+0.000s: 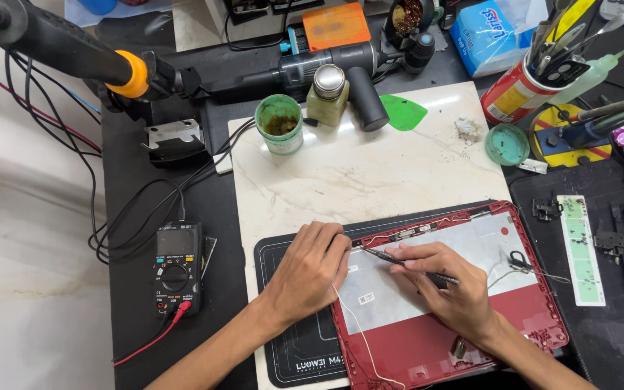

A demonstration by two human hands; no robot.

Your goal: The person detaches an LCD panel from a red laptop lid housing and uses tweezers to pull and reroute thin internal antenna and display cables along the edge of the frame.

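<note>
A red laptop lid shell (529, 318) lies open-side up on a black mat (305, 339), with a silver foil sheet (427, 282) inside it. My right hand (449, 289) holds thin metal tweezers (391, 258), their tip pointing left at the shell's top edge near a small hinge-side strip (417, 231). My left hand (312, 271) rests curled on the shell's upper left corner, fingertips pinching at the same spot. A thin white wire (352, 328) runs down from under my left hand.
A marble slab (370, 166) holds a green cup (279, 124) and a small glass jar (328, 94). A multimeter (176, 269) with red lead lies at left. A soldering handle (74, 54) and cables are upper left. A tool can (518, 90) and small parts sit at right.
</note>
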